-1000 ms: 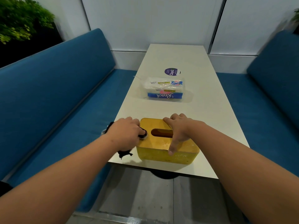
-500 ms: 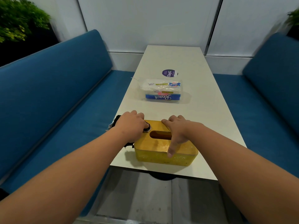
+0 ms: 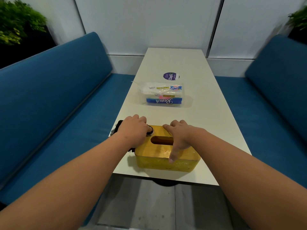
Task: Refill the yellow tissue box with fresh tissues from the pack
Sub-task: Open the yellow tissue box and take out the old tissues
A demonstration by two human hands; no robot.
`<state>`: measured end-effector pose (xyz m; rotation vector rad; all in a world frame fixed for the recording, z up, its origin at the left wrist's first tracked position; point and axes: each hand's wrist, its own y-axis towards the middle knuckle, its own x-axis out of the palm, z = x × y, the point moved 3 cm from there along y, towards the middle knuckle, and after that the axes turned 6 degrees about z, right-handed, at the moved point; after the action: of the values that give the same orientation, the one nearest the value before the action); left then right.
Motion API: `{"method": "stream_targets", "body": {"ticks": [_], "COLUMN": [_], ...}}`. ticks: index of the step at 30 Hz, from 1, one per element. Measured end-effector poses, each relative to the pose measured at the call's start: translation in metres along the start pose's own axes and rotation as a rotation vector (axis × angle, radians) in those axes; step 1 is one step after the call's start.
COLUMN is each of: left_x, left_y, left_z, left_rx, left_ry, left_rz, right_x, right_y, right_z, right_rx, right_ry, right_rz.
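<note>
The yellow tissue box (image 3: pixel 166 164) with a wooden lid (image 3: pixel 154 149) stands near the table's front edge, and its oval slot shows a dark inside. My left hand (image 3: pixel 132 130) curls over the box's left end, thumb on the lid, with a black object (image 3: pixel 118 126) under it. My right hand (image 3: pixel 178 137) grips the lid, fingers over the far edge and thumb down to the front rim. The tissue pack (image 3: pixel 163 94), clear plastic with blue print, lies farther back on the table, apart from both hands.
The long white table (image 3: pixel 216 130) runs away from me between two blue benches (image 3: pixel 58 105). A round purple sticker (image 3: pixel 171 76) lies behind the pack. Green plants sit at the upper left and upper right corners. Grey floor shows below the table's front edge.
Both hands keep their places on the box. Only my view has shifted a little.
</note>
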<state>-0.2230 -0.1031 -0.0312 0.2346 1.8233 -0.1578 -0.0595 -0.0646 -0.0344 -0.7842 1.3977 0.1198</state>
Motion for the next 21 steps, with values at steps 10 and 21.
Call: {"method": "stream_targets", "body": {"ticks": [10, 21], "left_x": [-0.003, -0.003], "left_y": [-0.002, -0.063], "left_z": [-0.002, 0.004], "left_rx": [0.019, -0.013], "left_ry": [0.026, -0.034], "left_rz": [-0.016, -0.066], "right_x": [0.0, 0.005], "right_y": [0.002, -0.007], "right_z": [-0.001, 0.023], "right_rx": [0.002, -0.04], "right_ry": [-0.009, 0.072], "right_rz": [0.001, 0.012]}}
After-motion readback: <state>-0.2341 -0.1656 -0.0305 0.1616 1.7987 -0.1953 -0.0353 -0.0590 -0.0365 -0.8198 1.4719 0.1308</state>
